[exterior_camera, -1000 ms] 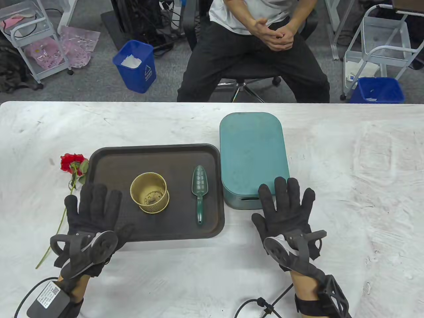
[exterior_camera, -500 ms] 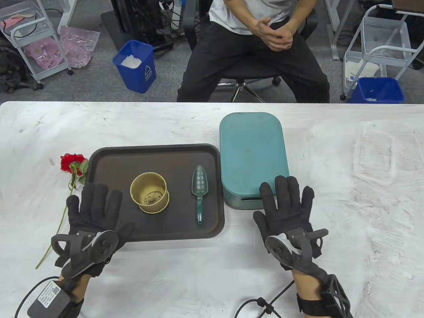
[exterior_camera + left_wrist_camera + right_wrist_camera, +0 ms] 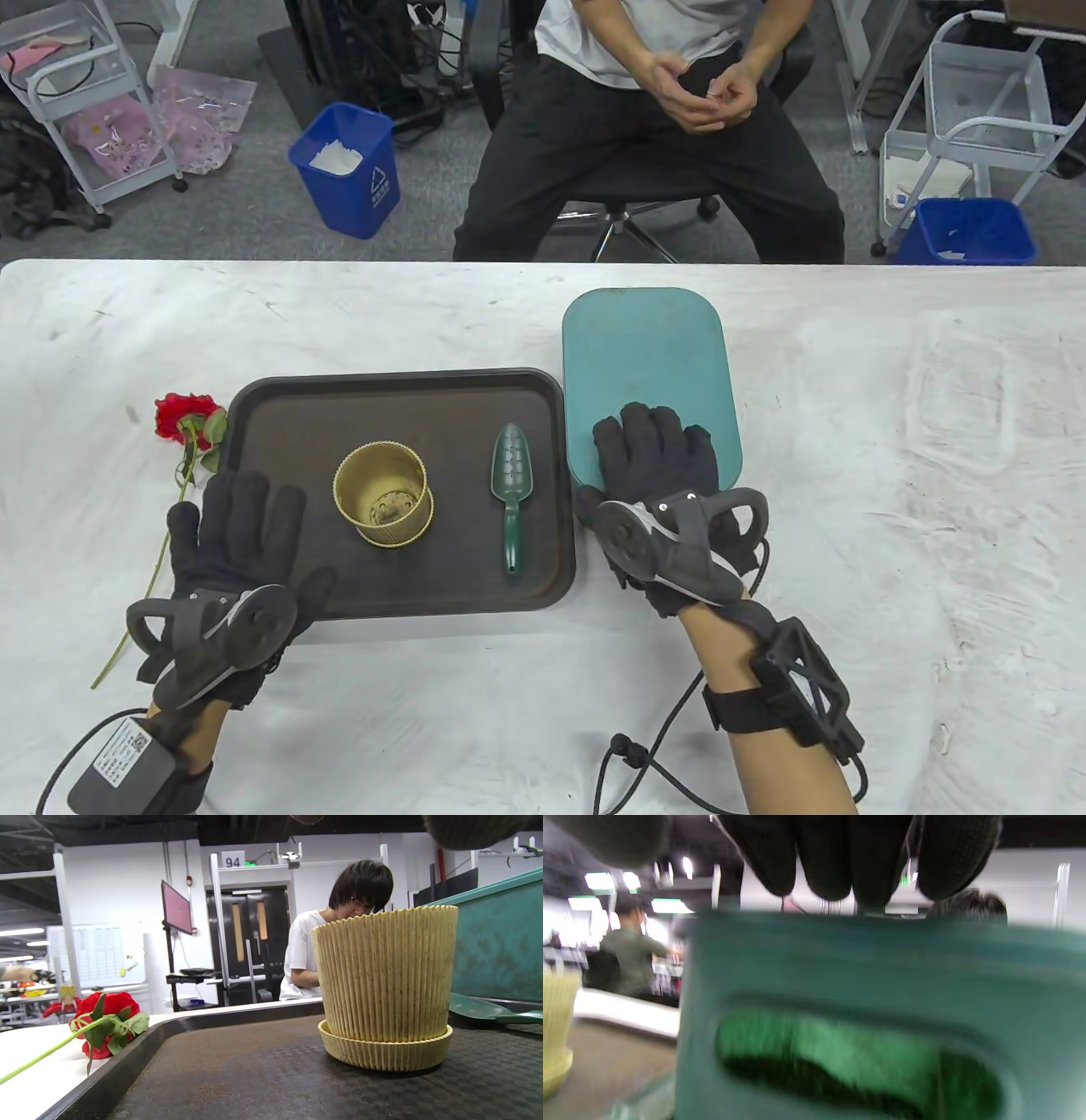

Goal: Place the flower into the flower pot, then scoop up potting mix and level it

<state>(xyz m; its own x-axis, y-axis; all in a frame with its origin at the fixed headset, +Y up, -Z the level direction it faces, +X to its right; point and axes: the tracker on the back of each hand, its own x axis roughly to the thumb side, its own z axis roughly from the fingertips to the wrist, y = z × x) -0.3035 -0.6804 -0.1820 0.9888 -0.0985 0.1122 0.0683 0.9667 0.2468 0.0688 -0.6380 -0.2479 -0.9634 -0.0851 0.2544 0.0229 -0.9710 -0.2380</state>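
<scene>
A red flower on a long green stem lies on the table left of the dark tray; the left wrist view shows the flower beside the tray rim. On the tray stand an empty ribbed yellow pot and a green scoop. My left hand lies flat on the tray's near left corner, holding nothing. My right hand rests on the near end of the closed teal box, its fingers over the lid edge. That view is blurred.
A person sits beyond the table's far edge. Blue bins and wire carts stand on the floor behind. A cable trails from my right wrist along the near edge. The teal box touches the tray's right side.
My right hand has lifted from the table in front of the teal box and moved up and left onto its lid. My left hand has hardly moved.
</scene>
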